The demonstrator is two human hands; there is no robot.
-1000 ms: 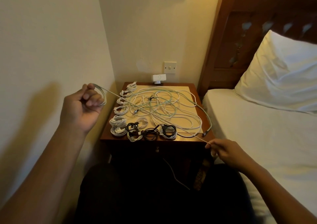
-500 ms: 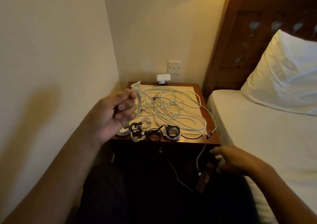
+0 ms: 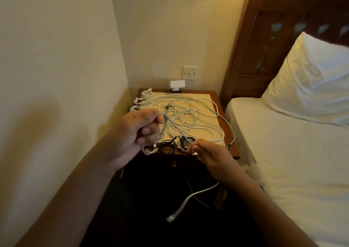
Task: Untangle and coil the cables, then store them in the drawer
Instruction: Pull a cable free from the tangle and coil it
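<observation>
The left hand (image 3: 136, 133) is raised in front of the bench (image 3: 231, 149), with its fingers curled round several loops of a pale cable (image 3: 176, 128). The loops hang below the fist, over the front left corner of the bench. From the top of the left hand a single strand of the cable runs down and right to the right hand (image 3: 209, 157), where it is pinched between thumb and fingertips (image 3: 194, 147). Below the right wrist the rest of the cable droops over the dark lap and ends in a plug (image 3: 170, 218).

Most of the bench top is covered by a cream mat (image 3: 208, 100). A loose tangle (image 3: 188, 114) of white and pale green cables is spread on the mat. One green strand (image 3: 228, 123) is draped over the right edge of the bench, its end hanging just beside the front right corner. Small white coils (image 3: 141, 101) are lined up along the left edge. Black coils (image 3: 167, 145) lie at the front edge, partly hidden by both hands. A knob (image 3: 174, 164) is seen below the front edge; the drawer face around it is too dark to read.

A white adapter (image 3: 177, 85) is seen at the back edge of the bench, below a wall switch (image 3: 189, 72). A bed (image 3: 283, 161) with a pillow (image 3: 311, 86) lies to the right of the bench.
</observation>
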